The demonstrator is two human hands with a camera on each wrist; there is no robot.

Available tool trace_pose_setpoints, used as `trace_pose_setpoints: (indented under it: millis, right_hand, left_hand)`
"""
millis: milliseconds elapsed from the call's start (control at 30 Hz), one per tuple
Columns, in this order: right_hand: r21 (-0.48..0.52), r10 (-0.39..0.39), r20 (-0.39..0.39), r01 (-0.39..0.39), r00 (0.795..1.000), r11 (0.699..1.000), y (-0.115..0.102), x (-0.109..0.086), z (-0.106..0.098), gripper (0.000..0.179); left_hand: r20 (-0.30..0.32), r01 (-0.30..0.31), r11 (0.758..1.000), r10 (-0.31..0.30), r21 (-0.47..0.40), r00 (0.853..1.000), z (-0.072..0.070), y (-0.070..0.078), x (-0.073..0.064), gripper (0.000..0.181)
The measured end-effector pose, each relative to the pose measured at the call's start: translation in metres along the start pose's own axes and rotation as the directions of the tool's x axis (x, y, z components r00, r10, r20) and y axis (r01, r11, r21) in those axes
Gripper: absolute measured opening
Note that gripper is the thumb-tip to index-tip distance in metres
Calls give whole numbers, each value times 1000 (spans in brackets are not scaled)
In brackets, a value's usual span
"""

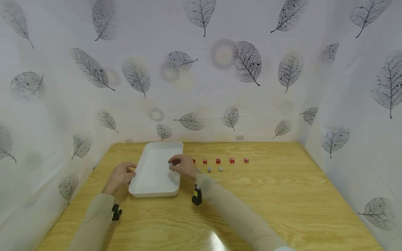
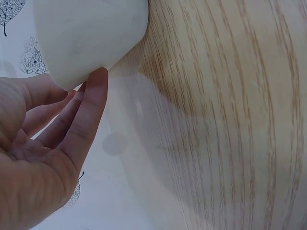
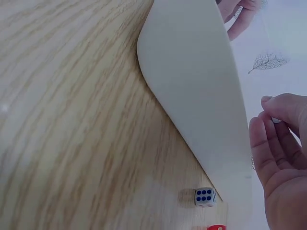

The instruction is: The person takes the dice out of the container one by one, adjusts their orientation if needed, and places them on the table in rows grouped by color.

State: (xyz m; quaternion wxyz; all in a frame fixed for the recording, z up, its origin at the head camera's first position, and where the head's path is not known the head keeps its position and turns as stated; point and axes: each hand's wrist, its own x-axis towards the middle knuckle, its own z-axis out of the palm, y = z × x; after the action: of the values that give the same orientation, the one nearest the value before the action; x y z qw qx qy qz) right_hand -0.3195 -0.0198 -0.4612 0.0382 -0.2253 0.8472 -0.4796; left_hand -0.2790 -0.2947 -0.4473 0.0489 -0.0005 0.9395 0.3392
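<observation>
My right hand (image 1: 185, 166) is over the right side of a shallow white tray (image 1: 155, 167), pinching a small white die (image 1: 170, 164) between thumb and fingertips. In the right wrist view the fingers hide most of that die. My left hand (image 1: 120, 176) grips the tray's left rim, and in the left wrist view its fingertips (image 2: 98, 79) press against the outer wall. To the right of the tray lies a row of white dice (image 1: 209, 169), one of them partly behind my right hand. Behind them runs a row of several red dice (image 1: 232, 160).
The tray stands on a wood-grain table (image 1: 267, 202), left of its middle. A white curtain (image 1: 201, 87) printed with dark leaves encloses the back and both sides. A dark device (image 1: 196, 196) is strapped at my right wrist, another dark device (image 1: 116, 212) at my left.
</observation>
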Motion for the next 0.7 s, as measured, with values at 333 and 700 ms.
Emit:
trace_pose_setpoints:
  millis: [333,700]
  right_hand:
    - [61,39,-19,-38,999,997,10,-10,-14,26]
    - [31,43,-40,-41,998,999,21,-27,-38,25]
  left_hand:
    - [-3,-2,1000,2,-5,1000,1,1,1,38]
    - [6,-9,1000,9,8,1000,1,-5,3,39]
